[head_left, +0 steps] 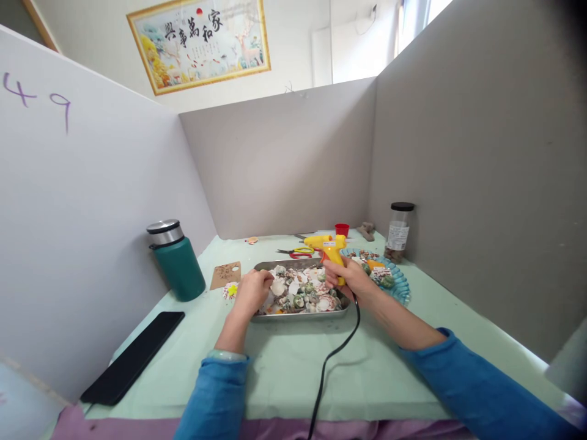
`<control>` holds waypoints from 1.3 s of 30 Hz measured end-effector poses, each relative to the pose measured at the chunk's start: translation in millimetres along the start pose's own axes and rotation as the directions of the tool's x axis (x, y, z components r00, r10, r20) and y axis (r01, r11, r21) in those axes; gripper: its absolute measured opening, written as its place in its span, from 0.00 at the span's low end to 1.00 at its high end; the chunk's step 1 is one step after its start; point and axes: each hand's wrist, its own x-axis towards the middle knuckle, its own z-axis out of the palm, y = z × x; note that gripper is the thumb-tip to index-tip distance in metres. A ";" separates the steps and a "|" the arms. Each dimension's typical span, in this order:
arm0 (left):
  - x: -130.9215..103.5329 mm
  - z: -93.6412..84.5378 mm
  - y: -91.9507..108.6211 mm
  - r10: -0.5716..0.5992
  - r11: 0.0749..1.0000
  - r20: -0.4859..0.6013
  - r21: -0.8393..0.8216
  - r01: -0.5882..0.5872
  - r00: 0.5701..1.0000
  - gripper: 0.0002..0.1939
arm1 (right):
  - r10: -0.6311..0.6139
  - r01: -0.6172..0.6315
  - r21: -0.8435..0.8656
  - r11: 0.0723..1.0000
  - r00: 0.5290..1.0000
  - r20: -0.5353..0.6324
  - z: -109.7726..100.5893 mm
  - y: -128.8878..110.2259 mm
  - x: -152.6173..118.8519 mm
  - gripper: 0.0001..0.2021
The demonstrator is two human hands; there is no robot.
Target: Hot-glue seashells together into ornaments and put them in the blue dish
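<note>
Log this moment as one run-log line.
left hand: over metal tray of shells | right hand: holding yellow glue gun | black cord: trailing down

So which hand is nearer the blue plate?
Right. The right hand, gripping the yellow glue gun, is by the left edge of the blue plate; the left hand is farther off, at the left end of the metal tray.
</note>
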 end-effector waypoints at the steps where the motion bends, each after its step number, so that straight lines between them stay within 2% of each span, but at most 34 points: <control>1: 0.6 0.6 0.0 -0.014 0.999 -0.001 -0.036 0.014 1.000 0.13 | 0.040 -0.040 -0.017 0.999 0.999 0.017 0.7 0.1 -0.7 0.17; 4: 1.4 0.0 0.8 -0.035 0.965 0.014 -0.261 0.037 0.999 0.12 | 0.075 -0.072 -0.084 0.994 0.996 0.036 1.8 2.0 -2.5 0.17; 6: 0.4 -1.9 2.7 -0.044 0.871 0.035 -0.488 0.055 0.998 0.11 | 0.036 -0.031 -0.099 0.995 0.998 0.046 2.5 4.7 -3.2 0.16; 9: -2.9 -4.3 8.7 -0.071 0.614 0.106 -0.779 0.127 0.992 0.14 | 0.005 0.002 -0.134 0.991 0.999 0.051 6.8 9.1 -3.4 0.17; 13: -7.8 -3.1 21.6 0.009 0.236 0.235 -0.945 0.227 0.972 0.20 | 0.005 -0.010 -0.200 0.980 1.000 -0.025 21.7 12.2 -2.0 0.19; 14: -8.9 -2.2 25.0 0.036 0.177 0.251 -0.954 0.241 0.967 0.20 | 0.007 -0.016 -0.198 0.980 0.999 -0.046 26.5 12.5 -1.5 0.19; 16: -10.6 -0.2 31.3 0.065 0.125 0.267 -0.958 0.257 0.962 0.19 | 0.011 -0.024 -0.194 0.981 0.998 -0.067 35.3 13.1 -0.8 0.19; 20: -12.7 2.5 39.5 0.062 0.101 0.275 -0.958 0.268 0.960 0.19 | 0.050 -0.069 -0.178 0.982 0.993 -0.110 44.2 16.3 -0.9 0.18; 24: -13.4 0.6 41.3 0.073 0.111 0.287 -0.954 0.278 0.955 0.20 | 0.073 -0.094 -0.136 0.986 0.986 -0.148 42.1 18.7 -1.5 0.20; 30: -14.8 -1.7 41.4 0.049 0.235 0.260 -0.941 0.242 0.964 0.19 | 0.047 -0.075 -0.157 0.985 0.984 -0.175 40.7 17.6 -1.5 0.20; 33: -13.1 -2.1 37.9 0.026 0.269 0.230 -0.939 0.215 0.973 0.18 | 0.027 -0.064 -0.204 0.977 0.983 -0.182 39.3 19.8 -0.5 0.19; 35: -10.4 -3.1 31.4 -0.043 0.340 0.189 -0.920 0.192 0.981 0.17 | -0.004 -0.043 -0.246 0.968 0.982 -0.190 36.6 21.0 0.4 0.18; 37: -7.3 -4.9 22.0 -0.120 0.486 0.111 -0.860 0.156 0.987 0.16 | -0.036 -0.025 -0.295 0.955 0.979 -0.200 32.8 20.8 0.9 0.17; 39: -4.8 -7.2 11.8 -0.143 0.636 0.040 -0.762 0.123 0.989 0.15 | -0.062 -0.015 -0.357 0.934 0.977 -0.205 29.0 19.6 0.8 0.16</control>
